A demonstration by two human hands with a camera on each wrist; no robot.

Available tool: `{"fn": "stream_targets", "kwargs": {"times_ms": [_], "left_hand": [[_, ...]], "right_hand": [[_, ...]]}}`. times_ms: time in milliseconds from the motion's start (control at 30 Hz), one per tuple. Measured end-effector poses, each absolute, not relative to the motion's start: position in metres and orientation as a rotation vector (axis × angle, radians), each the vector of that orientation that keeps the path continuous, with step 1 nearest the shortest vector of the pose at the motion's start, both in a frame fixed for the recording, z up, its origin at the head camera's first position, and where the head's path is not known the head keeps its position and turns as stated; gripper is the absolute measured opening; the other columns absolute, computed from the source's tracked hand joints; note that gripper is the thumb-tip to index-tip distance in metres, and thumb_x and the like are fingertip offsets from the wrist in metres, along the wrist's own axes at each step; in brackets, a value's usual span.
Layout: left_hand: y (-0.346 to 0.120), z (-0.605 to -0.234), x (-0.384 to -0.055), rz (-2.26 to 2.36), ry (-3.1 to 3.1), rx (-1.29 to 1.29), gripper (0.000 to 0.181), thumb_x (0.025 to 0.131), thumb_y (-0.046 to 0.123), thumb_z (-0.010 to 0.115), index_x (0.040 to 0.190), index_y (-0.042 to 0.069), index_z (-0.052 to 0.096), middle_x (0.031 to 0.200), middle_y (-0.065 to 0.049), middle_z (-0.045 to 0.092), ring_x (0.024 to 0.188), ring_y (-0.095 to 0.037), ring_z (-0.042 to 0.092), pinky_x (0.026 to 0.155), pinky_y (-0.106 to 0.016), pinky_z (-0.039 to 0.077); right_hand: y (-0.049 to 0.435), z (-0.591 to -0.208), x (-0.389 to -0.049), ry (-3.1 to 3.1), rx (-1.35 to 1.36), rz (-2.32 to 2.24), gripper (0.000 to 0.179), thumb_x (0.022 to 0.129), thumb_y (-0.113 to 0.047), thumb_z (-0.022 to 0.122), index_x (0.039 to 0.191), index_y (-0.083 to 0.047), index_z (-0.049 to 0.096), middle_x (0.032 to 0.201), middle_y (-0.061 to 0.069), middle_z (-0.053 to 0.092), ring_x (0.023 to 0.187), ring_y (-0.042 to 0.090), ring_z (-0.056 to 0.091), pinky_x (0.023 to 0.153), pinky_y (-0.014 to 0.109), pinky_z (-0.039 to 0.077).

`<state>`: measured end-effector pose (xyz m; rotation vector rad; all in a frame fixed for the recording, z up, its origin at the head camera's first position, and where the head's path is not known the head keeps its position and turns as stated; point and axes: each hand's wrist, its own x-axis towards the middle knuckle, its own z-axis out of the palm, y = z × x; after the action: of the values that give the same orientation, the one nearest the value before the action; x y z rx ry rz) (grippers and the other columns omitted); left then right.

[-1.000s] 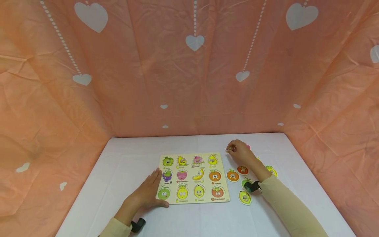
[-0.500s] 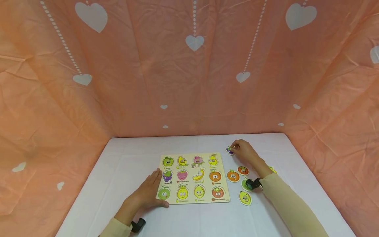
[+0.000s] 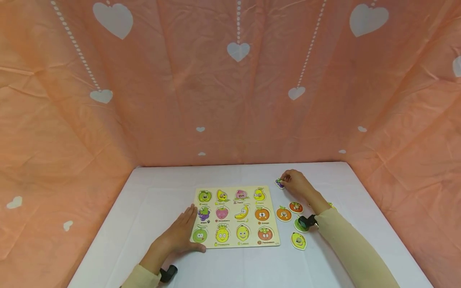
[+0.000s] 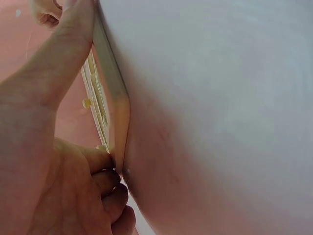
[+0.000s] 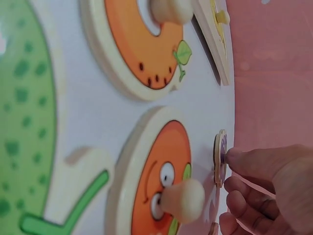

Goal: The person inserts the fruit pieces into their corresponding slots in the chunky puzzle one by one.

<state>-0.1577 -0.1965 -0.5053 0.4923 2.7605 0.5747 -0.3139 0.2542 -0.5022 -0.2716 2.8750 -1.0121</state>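
Observation:
My left hand [image 3: 179, 233] rests at the near left corner of a wooden fruit puzzle board [image 3: 232, 232]. Its fingers lie along the left side, and the thumb is at the front edge. In the left wrist view, thumb and fingertips touch the board's edge [image 4: 110, 73]. Beyond the board's far right corner, my right hand [image 3: 296, 183] pinches a purple grape puzzle piece [image 3: 279, 183]. The right wrist view has the grape piece [image 5: 221, 157] tilted on edge, thumb against its middle; whether it touches the table cannot be seen.
Right of the board lie an orange piece [image 3: 284, 214], a persimmon piece [image 3: 296, 207], a lemon piece [image 3: 298, 241] and a green melon piece [image 3: 299, 227], partly under the black wrist strap [image 3: 307, 221]. Another yellow piece [image 3: 331, 205] is mostly hidden by the right arm.
My right hand has shifted slightly right since one second ago, bringing the grape piece into clearer view. Over the last half second it has hardly moved. The left hand and board stay in place.

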Motion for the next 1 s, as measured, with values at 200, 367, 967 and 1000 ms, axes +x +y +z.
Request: {"fn": "stream_targets", "kwargs": {"times_ms": [200,367,967,1000], "left_hand": [[-0.1965,-0.5047,-0.1571,0.564,2.759,0.479,0.141,0.07,0.057,0.097,0.165,-0.012,0.021,0.175,-0.03,0.016,0.164,-0.044,0.017,0.134,-0.056,0.02],[-0.1961,-0.5053,-0.1577,0.549,2.76,0.472,0.141,0.069,0.058,0.097,0.166,-0.011,0.021,0.176,-0.029,0.016,0.164,-0.043,0.017,0.134,-0.055,0.02],[-0.1969,-0.5044,-0.1583,0.576,2.761,0.494,0.14,0.069,0.056,0.098,0.164,-0.013,0.021,0.175,-0.031,0.016,0.163,-0.045,0.018,0.134,-0.057,0.02],[-0.1969,-0.5044,-0.1581,0.576,2.76,0.493,0.14,0.069,0.056,0.098,0.164,-0.013,0.021,0.175,-0.031,0.016,0.163,-0.045,0.018,0.134,-0.057,0.021]], "right_hand": [[0.2539,-0.5012,-0.3129,2.87,-0.268,-1.009,0.008,0.101,-0.005,0.072,0.106,0.0,0.073,0.093,0.01,0.066,0.088,0.023,0.06,0.078,0.036,0.053],[0.2541,-0.5034,-0.3141,2.879,-0.281,-1.003,0.006,0.1,-0.003,0.072,0.104,0.001,0.072,0.092,0.011,0.066,0.087,0.023,0.059,0.078,0.036,0.053],[0.249,-0.4955,-0.3078,2.873,-0.258,-1.032,0.009,0.101,-0.008,0.073,0.105,0.0,0.071,0.091,0.009,0.063,0.087,0.023,0.057,0.077,0.035,0.049],[0.2481,-0.4947,-0.3072,2.872,-0.262,-1.038,0.009,0.101,-0.008,0.074,0.105,0.0,0.071,0.091,0.009,0.063,0.087,0.023,0.057,0.077,0.035,0.049]]}}
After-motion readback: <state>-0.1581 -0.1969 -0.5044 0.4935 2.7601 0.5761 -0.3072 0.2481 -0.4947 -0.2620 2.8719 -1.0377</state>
